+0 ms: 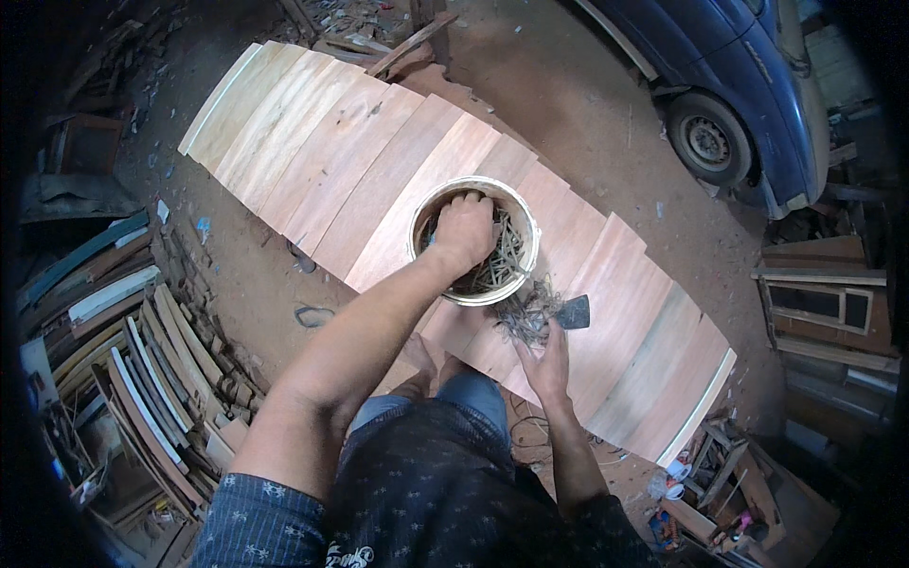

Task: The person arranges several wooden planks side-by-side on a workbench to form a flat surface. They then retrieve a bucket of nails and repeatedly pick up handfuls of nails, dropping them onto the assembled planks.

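My left hand (466,232) reaches down into a round pale bucket (532,256) on the wooden panel. Its fingers are curled among thin, nail-like pieces (502,270); what they grip is hidden. Just outside the bucket, on its near right side, my right hand (546,364) has thumb and fingers around a tangled clump of thin grey pieces (528,317). A flat, dark, blade-like piece (573,312) sticks out beside those fingers; its other end is hidden. Beneath everything lies a long panel (379,180) of overlapping pale and pinkish boards.
A blue vehicle (748,85) stands at the far right. Curved wood strips (151,379) are stacked at the left. Scrap wood and small litter (724,492) lie by the panel's near right corner. Framed wood pieces (828,303) lean at the right. Bare earth floor (587,114) surrounds the panel.
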A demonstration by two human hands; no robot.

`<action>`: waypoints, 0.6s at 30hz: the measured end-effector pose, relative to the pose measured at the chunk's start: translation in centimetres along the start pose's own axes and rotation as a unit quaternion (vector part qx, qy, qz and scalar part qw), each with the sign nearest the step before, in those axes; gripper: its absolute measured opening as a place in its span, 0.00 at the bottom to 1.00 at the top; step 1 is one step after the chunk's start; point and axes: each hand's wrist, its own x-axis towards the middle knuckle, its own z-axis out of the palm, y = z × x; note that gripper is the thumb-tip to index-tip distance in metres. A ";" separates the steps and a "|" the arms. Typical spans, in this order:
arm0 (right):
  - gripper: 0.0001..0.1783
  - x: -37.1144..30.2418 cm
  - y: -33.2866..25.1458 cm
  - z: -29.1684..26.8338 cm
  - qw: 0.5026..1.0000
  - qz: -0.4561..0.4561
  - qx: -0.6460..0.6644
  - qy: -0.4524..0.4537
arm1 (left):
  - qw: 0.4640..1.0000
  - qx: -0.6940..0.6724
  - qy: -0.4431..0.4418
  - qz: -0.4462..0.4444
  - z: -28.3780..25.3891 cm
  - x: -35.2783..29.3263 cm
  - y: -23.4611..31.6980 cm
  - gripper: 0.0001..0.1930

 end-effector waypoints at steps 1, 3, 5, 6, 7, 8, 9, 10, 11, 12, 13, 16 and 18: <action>0.44 0.1 0.1 -0.1 1.000 0.000 0.024 0.008 | 1.000 -0.011 0.001 -0.021 0.4 0.2 0.2 0.21; 0.44 -0.1 0.4 -0.3 0.997 0.003 0.073 0.022 | 0.998 -0.019 -0.016 -0.055 0.5 0.2 0.5 0.20; 0.44 -0.2 0.8 -0.4 0.997 0.013 0.068 0.015 | 0.996 -0.015 -0.046 -0.081 0.1 0.9 0.6 0.18; 0.44 -0.1 0.9 -0.5 0.998 0.017 0.066 0.012 | 0.993 -0.018 -0.073 -0.090 -0.2 1.1 0.7 0.18; 0.43 -0.2 0.9 -0.7 0.997 0.034 0.065 -0.005 | 0.990 -0.022 -0.100 -0.098 -0.5 1.3 0.8 0.17; 0.42 -0.3 0.4 -1.1 0.996 0.050 0.065 -0.023 | 0.986 -0.025 -0.126 -0.108 -0.6 1.3 0.8 0.16; 0.40 -0.4 0.1 -1.3 0.995 0.066 0.065 -0.041 | 0.990 -0.026 -0.107 -0.084 -0.3 1.3 0.5 0.15; 0.41 -0.3 -0.1 -1.4 0.994 0.070 0.074 -0.047 | 0.994 -0.027 -0.088 -0.061 0.0 1.2 -0.2 0.15; 0.41 -0.2 -0.3 -1.3 0.992 0.078 0.086 -0.052 | 0.997 -0.026 -0.070 -0.036 -0.4 0.9 -0.4 0.14; 0.41 -0.2 -0.4 -1.3 0.990 0.084 0.098 -0.057 | 0.997 -0.033 -0.071 -0.017 -0.7 0.4 -0.4 0.13; 0.40 -0.3 -0.7 -1.6 0.993 0.067 0.085 -0.052 | 0.997 -0.041 -0.072 0.001 -1.0 -0.4 -0.5 0.13; 0.39 -0.2 -1.4 -1.9 0.998 -0.005 0.061 0.005 | 0.991 -0.085 -0.088 0.061 -2.8 -2.3 -1.5 0.12; 0.37 0.4 -1.8 -2.1 0.990 -0.078 0.060 0.097 | 0.988 -0.086 -0.098 0.086 -4.2 -3.8 -1.6 0.12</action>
